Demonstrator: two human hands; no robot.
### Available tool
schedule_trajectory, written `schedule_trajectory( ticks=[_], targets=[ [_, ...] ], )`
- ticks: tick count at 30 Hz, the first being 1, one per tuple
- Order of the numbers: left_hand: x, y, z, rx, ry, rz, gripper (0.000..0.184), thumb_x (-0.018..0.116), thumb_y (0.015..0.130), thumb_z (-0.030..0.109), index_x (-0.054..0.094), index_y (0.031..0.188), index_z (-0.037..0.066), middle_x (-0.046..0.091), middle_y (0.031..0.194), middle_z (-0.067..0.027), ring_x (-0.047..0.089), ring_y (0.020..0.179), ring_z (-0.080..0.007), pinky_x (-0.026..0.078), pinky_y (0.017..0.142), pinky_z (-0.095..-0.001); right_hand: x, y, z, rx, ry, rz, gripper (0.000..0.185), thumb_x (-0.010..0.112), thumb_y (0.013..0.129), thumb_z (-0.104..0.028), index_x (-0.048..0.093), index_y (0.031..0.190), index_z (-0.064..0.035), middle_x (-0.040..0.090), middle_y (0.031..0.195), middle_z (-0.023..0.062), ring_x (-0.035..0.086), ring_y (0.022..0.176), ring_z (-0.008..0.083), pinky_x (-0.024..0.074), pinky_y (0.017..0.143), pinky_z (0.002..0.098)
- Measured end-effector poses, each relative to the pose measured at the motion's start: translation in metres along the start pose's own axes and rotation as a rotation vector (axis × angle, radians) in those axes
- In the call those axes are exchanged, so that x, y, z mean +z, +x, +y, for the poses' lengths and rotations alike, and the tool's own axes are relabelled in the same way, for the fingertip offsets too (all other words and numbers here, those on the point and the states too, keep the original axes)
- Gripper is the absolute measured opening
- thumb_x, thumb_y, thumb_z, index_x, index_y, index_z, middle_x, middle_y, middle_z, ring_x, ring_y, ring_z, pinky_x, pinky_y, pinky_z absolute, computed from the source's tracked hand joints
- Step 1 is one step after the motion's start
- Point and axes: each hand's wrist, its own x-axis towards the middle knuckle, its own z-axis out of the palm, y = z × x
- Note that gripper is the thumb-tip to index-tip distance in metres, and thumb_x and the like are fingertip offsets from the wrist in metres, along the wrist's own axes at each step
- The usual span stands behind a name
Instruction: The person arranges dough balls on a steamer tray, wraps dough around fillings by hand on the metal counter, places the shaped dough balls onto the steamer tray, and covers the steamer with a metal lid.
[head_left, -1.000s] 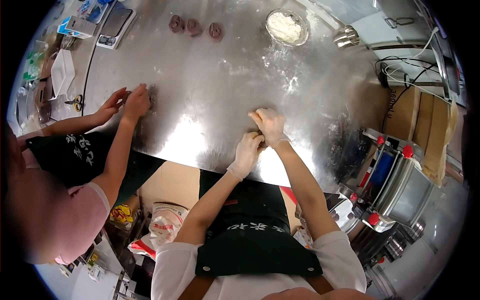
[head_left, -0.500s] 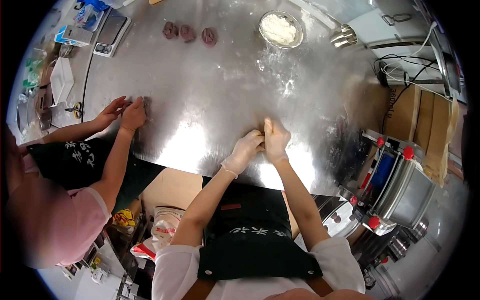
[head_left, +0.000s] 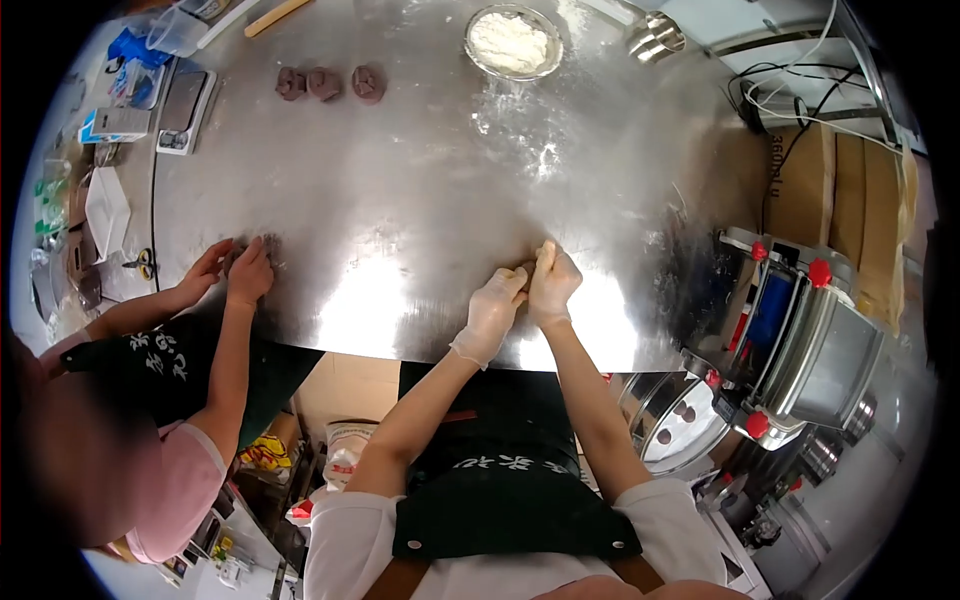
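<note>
My left hand, in a clear glove, is closed near the front edge of the steel table. Touching it on the right is my right hand, also gloved, with its fingers curled. A small dark lump shows between them, mostly hidden by the fingers, and both hands grip it. Three purplish-brown dough pieces sit in a row at the upper left of the table. A bowl of white flour stands at the top, with flour scattered below it.
At the left, a co-worker's hands hold a dark piece over the table. A scale, scissors and a white tray lie beyond. A metal machine with red knobs stands right; a metal cup is at the top.
The view has shifted, so the dough pieces and flour bowl appear farther left. My right hand has come down from above the left one and now sits beside it, fingers curled.
</note>
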Motion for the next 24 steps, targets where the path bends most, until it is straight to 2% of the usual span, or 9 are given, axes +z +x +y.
schedule_trajectory(
  ticks=[4, 7, 11, 14, 15, 16, 21, 23, 24],
  targets=[
    [-0.003, 0.011, 0.001, -0.038, 0.017, 0.059, 0.045, 0.074, 0.080, 0.000, 0.064, 0.123, 0.006, 0.062, 0.109, -0.0125, 0.063, 0.095, -0.0271, 0.053, 0.083, -0.0347, 0.005, 0.016, 0.018, -0.244, -0.167, 0.068, 0.035, 0.055, 0.099, -0.026, 0.063, 0.073, -0.0036, 0.063, 0.069, 0.0128, 0.061, 0.061, 0.0296, 0.0494, 0.059, 0.0428],
    [-0.004, 0.020, 0.002, -0.017, 0.105, -0.034, 0.043, 0.072, 0.080, -0.001, 0.065, 0.122, 0.006, 0.063, 0.114, -0.0117, 0.063, 0.102, -0.0267, 0.052, 0.084, -0.0346, 0.002, 0.004, 0.010, -0.062, -0.096, 0.125, 0.025, 0.057, 0.098, -0.024, 0.068, 0.084, -0.0050, 0.067, 0.075, 0.0126, 0.065, 0.067, 0.0299, 0.0516, 0.063, 0.0419],
    [0.011, 0.008, -0.023, 0.345, 0.321, -0.043, 0.048, 0.072, 0.078, 0.003, 0.062, 0.124, 0.008, 0.061, 0.118, -0.0124, 0.061, 0.108, -0.0306, 0.053, 0.088, -0.0398, -0.005, -0.014, 0.011, 0.088, -0.092, 0.112, 0.018, 0.058, 0.097, -0.020, 0.068, 0.091, -0.0061, 0.070, 0.084, 0.0111, 0.066, 0.073, 0.0304, 0.0529, 0.067, 0.0408],
    [-0.003, 0.017, -0.013, 0.209, 0.178, -0.117, 0.046, 0.073, 0.078, 0.003, 0.063, 0.123, 0.007, 0.061, 0.119, -0.0148, 0.062, 0.106, -0.0310, 0.053, 0.087, -0.0382, 0.004, -0.007, 0.034, -0.042, -0.143, 0.137, 0.017, 0.058, 0.097, -0.019, 0.068, 0.090, -0.0065, 0.070, 0.086, 0.0112, 0.067, 0.074, 0.0298, 0.0529, 0.068, 0.0404],
    [-0.007, 0.022, 0.001, -0.042, 0.070, -0.135, 0.049, 0.073, 0.078, 0.004, 0.062, 0.126, 0.008, 0.060, 0.122, -0.0160, 0.060, 0.108, -0.0333, 0.052, 0.090, -0.0397, 0.004, -0.006, 0.033, -0.065, -0.169, 0.159, 0.018, 0.057, 0.097, -0.019, 0.068, 0.090, -0.0062, 0.070, 0.085, 0.0112, 0.067, 0.073, 0.0297, 0.0529, 0.068, 0.0404],
    [-0.005, 0.025, 0.000, 0.036, 0.141, -0.157, 0.049, 0.073, 0.078, 0.004, 0.061, 0.126, 0.007, 0.060, 0.122, -0.0155, 0.060, 0.108, -0.0330, 0.052, 0.090, -0.0397, 0.003, -0.005, 0.031, -0.092, -0.193, 0.186, 0.018, 0.057, 0.097, -0.019, 0.068, 0.090, -0.0059, 0.070, 0.084, 0.0113, 0.066, 0.072, 0.0296, 0.0528, 0.067, 0.0405],
    [-0.008, 0.015, -0.005, 0.353, 0.333, -0.281, 0.047, 0.070, 0.080, 0.003, 0.060, 0.126, 0.009, 0.058, 0.122, -0.0123, 0.056, 0.114, -0.0331, 0.053, 0.089, -0.0412, -0.012, -0.024, 0.009, 0.382, -0.023, 0.091, 0.021, 0.058, 0.099, -0.019, 0.069, 0.092, -0.0031, 0.069, 0.081, 0.0121, 0.065, 0.070, 0.0284, 0.0520, 0.065, 0.0384],
    [-0.005, 0.005, -0.019, 0.470, 0.311, -0.267, 0.050, 0.070, 0.080, 0.001, 0.058, 0.128, 0.009, 0.057, 0.124, -0.0116, 0.055, 0.116, -0.0336, 0.052, 0.091, -0.0396, -0.002, -0.036, 0.026, 0.116, -0.116, 0.226, 0.014, 0.061, 0.096, -0.016, 0.067, 0.088, -0.0055, 0.069, 0.084, 0.0115, 0.066, 0.069, 0.0278, 0.0530, 0.062, 0.0373],
    [-0.005, 0.009, -0.014, 0.330, 0.221, -0.241, 0.052, 0.070, 0.078, -0.001, 0.058, 0.128, 0.008, 0.058, 0.123, -0.0125, 0.056, 0.114, -0.0337, 0.052, 0.092, -0.0395, 0.002, -0.034, 0.030, -0.027, -0.161, 0.296, 0.012, 0.062, 0.094, -0.014, 0.067, 0.086, -0.0066, 0.070, 0.085, 0.0112, 0.066, 0.069, 0.0275, 0.0535, 0.060, 0.0368]
  ],
)
